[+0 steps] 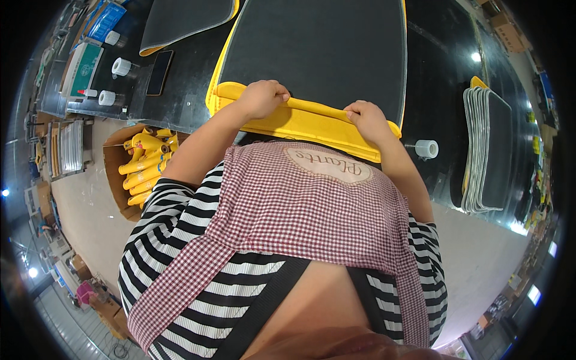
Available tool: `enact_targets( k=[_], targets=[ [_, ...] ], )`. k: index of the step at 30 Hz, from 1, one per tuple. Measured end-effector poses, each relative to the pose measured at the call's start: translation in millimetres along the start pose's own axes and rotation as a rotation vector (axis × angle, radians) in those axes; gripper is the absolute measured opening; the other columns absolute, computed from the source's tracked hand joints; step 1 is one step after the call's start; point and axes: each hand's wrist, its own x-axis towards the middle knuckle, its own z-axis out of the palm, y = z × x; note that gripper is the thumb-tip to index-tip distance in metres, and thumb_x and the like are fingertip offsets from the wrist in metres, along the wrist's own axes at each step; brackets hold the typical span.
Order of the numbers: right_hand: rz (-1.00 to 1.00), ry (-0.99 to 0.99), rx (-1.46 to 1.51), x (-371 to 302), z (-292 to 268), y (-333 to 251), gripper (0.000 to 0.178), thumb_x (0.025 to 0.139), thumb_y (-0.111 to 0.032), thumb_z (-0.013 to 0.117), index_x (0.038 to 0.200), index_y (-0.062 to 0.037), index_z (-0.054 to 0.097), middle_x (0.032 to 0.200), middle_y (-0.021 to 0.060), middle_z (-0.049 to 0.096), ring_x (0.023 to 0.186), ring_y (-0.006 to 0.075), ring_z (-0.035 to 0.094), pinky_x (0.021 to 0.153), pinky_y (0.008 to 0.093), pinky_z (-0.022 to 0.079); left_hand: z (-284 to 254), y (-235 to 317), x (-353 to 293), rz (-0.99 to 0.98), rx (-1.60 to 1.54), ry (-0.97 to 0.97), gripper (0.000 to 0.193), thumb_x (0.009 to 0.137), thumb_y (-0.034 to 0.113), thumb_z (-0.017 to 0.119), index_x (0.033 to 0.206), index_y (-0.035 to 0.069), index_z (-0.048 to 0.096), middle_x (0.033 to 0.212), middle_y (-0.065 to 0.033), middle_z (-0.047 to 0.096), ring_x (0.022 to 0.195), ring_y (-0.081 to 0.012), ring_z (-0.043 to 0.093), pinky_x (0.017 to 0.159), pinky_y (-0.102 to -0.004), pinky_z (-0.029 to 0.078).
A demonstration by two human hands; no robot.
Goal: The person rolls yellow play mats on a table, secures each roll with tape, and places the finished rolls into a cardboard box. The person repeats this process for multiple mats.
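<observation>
A large yellow mat with a black backing [318, 51] lies black side up on the table, its near edge turned over into a yellow fold [312, 127]. My left hand [263, 99] pinches the fold left of its middle. Farther right, my right hand [368, 122] grips the same folded edge, fingers closed around it. Some of each hand's fingertips are hidden by the fold. Another yellow-edged black mat [183, 23] lies flat at the far left.
A phone [160, 72], white tape rolls [121, 66] and a green-and-white box [84, 71] sit on the table's left. At right are a tape roll [426, 149] and a stack of folded mats [483, 150]. Beside the table, a cardboard box [114, 174] holds yellow rolls [147, 171].
</observation>
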Motion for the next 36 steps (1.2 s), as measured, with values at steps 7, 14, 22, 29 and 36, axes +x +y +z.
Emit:
enact_targets(
  k=[7, 14, 22, 29, 36],
  targets=[
    [0.141, 0.019, 0.103, 22, -6, 4, 0.020, 0.088, -0.016, 0.078, 0.101, -0.0031, 0.072, 0.092, 0.0148, 0.073, 0.090, 0.0292, 0.071, 0.083, 0.0397, 0.054, -3, 9, 12, -0.153, 0.060, 0.065, 0.024, 0.092, 0.030, 0.076, 0.100, 0.008, 0.071, 0.107, -0.0131, 0.072, 0.101, -0.0352, 0.070, 0.087, -0.0455, 0.055],
    [-0.040, 0.315, -0.218, -6, 12, -7, 0.020, 0.087, -0.018, 0.080, 0.086, -0.0044, 0.066, 0.093, 0.0088, 0.062, 0.084, 0.0282, 0.062, 0.073, 0.0411, 0.050, 10, -6, -4, 0.075, 0.316, 0.374, 0.035, 0.085, 0.044, 0.080, 0.086, 0.010, 0.072, 0.094, -0.0074, 0.066, 0.092, -0.0306, 0.069, 0.083, -0.0448, 0.053],
    [-0.419, 0.419, -0.442, -28, 11, 27, 0.019, 0.092, -0.011, 0.069, 0.108, -0.0113, 0.079, 0.096, 0.0069, 0.061, 0.094, 0.0273, 0.058, 0.084, 0.0421, 0.045, 3, -10, 4, -0.059, 0.384, 0.200, 0.044, 0.087, 0.052, 0.076, 0.085, 0.008, 0.071, 0.085, -0.0092, 0.069, 0.088, -0.0338, 0.069, 0.079, -0.0461, 0.053],
    [-0.279, 0.310, -0.239, -23, 7, 39, 0.027, 0.094, -0.004, 0.063, 0.114, -0.0129, 0.081, 0.097, 0.0081, 0.061, 0.096, 0.0284, 0.064, 0.084, 0.0400, 0.052, 6, -40, -2, 0.285, 0.179, 0.287, 0.030, 0.094, 0.038, 0.073, 0.093, 0.007, 0.071, 0.098, -0.0117, 0.065, 0.090, -0.0353, 0.068, 0.077, -0.0444, 0.055],
    [-0.179, 0.237, -0.160, -19, -4, 29, 0.021, 0.096, -0.005, 0.064, 0.108, -0.0110, 0.079, 0.100, 0.0096, 0.062, 0.093, 0.0309, 0.067, 0.086, 0.0396, 0.054, 2, -39, -33, 0.343, 0.449, 0.506, 0.009, 0.092, 0.019, 0.073, 0.100, 0.014, 0.073, 0.107, -0.0081, 0.062, 0.099, -0.0293, 0.062, 0.097, -0.0440, 0.043]
  ],
)
